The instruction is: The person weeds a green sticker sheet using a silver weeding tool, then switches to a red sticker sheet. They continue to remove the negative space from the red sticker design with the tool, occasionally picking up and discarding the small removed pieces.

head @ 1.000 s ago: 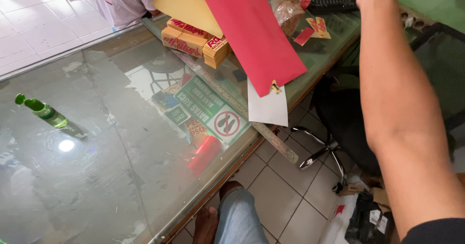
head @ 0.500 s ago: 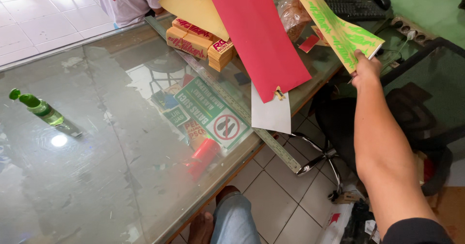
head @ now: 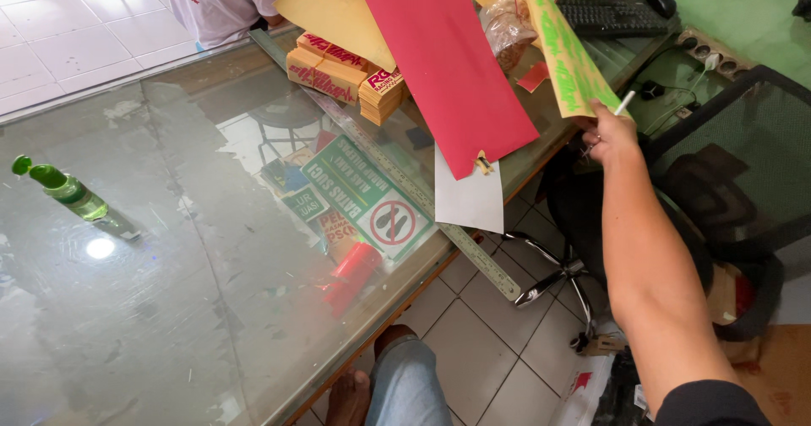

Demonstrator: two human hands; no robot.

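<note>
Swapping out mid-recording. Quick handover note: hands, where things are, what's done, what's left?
Right hand: raised over the desk's right end, pinching the lower corner of a yellow sheet with green lettering plus a thin white stick.
Left hand: not in view.
On the glass desk: red sheet lying over a white sheet, long metal ruler running diagonally, stack of printed boxes, green bottle far left, keyboard at the back.
Done: yellow sheet is lifted off the pile.
Left: it is not yet set down anywhere; red and white sheets lie untouched.
</note>
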